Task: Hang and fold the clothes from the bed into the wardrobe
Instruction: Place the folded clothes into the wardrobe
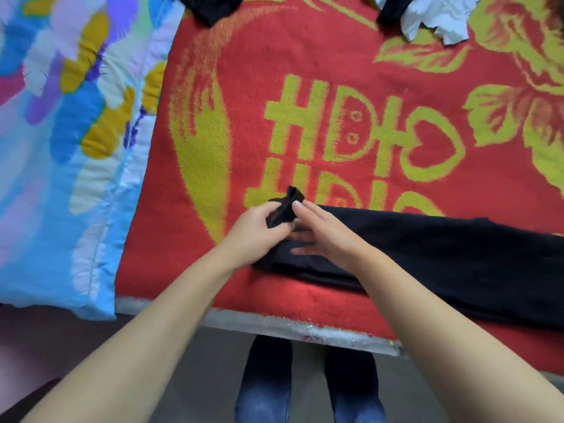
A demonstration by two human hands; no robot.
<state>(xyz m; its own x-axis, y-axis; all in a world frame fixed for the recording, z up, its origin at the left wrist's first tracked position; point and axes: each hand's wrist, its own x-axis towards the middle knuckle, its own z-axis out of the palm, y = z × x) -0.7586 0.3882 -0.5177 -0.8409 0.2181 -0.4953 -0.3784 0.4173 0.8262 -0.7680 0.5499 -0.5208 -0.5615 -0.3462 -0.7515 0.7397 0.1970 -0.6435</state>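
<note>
A long black garment (442,254) lies folded lengthwise across the near edge of the bed, running off to the right. Its left end is bunched into a small raised tuft (288,206). My left hand (259,225) grips that tuft from the left, fingers curled round the cloth. My right hand (323,230) meets it from the right, thumb and forefinger pinching the same black end while the other fingers lie along the fabric. The wardrobe is not in view.
A red blanket (335,71) with yellow-green letters and flowers covers the bed. A pastel quilt (70,132) lies at the left. A black garment (213,7) and a black-and-white one (433,16) sit at the far edge. My legs (308,389) stand against the bed's front edge.
</note>
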